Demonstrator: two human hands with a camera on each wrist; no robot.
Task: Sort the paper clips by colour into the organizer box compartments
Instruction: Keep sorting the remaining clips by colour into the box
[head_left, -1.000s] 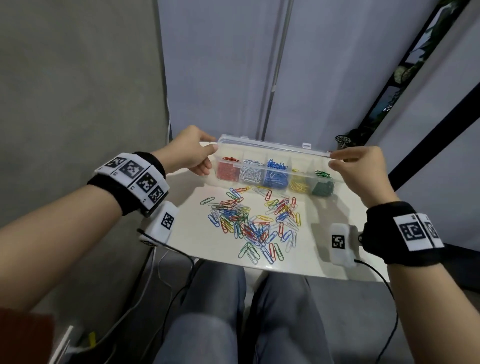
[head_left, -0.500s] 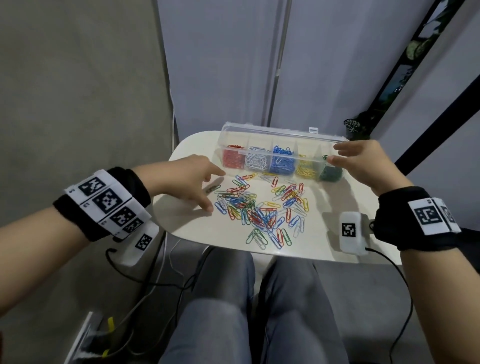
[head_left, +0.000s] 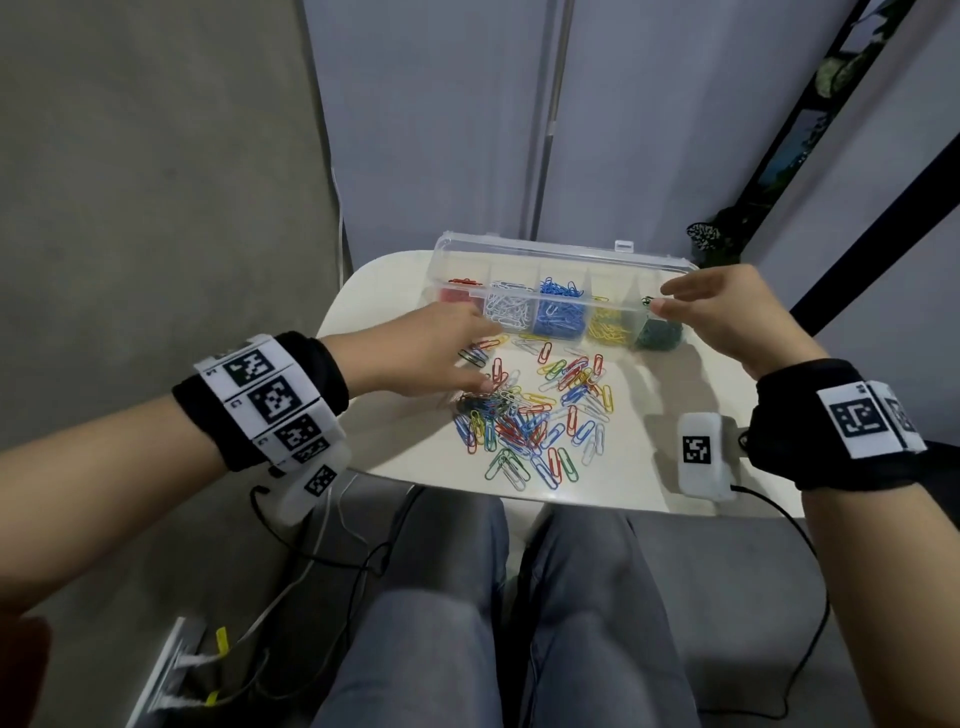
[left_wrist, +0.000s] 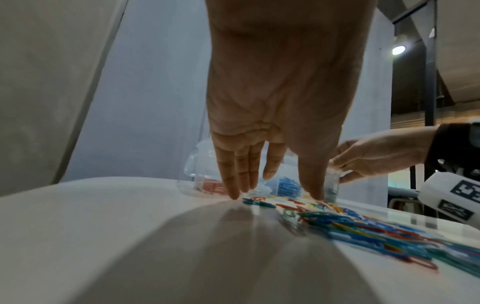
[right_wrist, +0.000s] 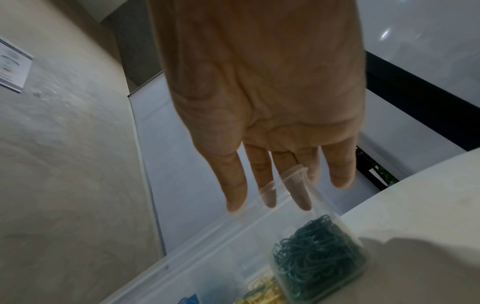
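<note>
The clear organizer box (head_left: 561, 254) stands at the back of the white table (head_left: 405, 447), lid up, holding red, white, blue, yellow and green clips in separate compartments. In front lies a mixed pile of loose paper clips (head_left: 535, 415) (left_wrist: 350, 222). My left hand (head_left: 488, 358) (left_wrist: 272, 195) reaches over the pile's left edge, fingers straight, tips on the table either side of a dark green clip (left_wrist: 257, 202). My right hand (head_left: 662, 297) (right_wrist: 270, 203) is at the box's right end above the green compartment (right_wrist: 317, 257), straight fingers against the lid corner (right_wrist: 293, 172).
A white tagged unit (head_left: 704, 457) on a cable hangs from my right wrist over the table's front right. My knees (head_left: 467, 597) sit under the front edge. Grey wall panels rise close behind the box. Bare tabletop shows left of the pile.
My left hand left the box's left end and came down to the left edge of the clip pile. My right hand stayed at the box's right end, its fingers now straighter.
</note>
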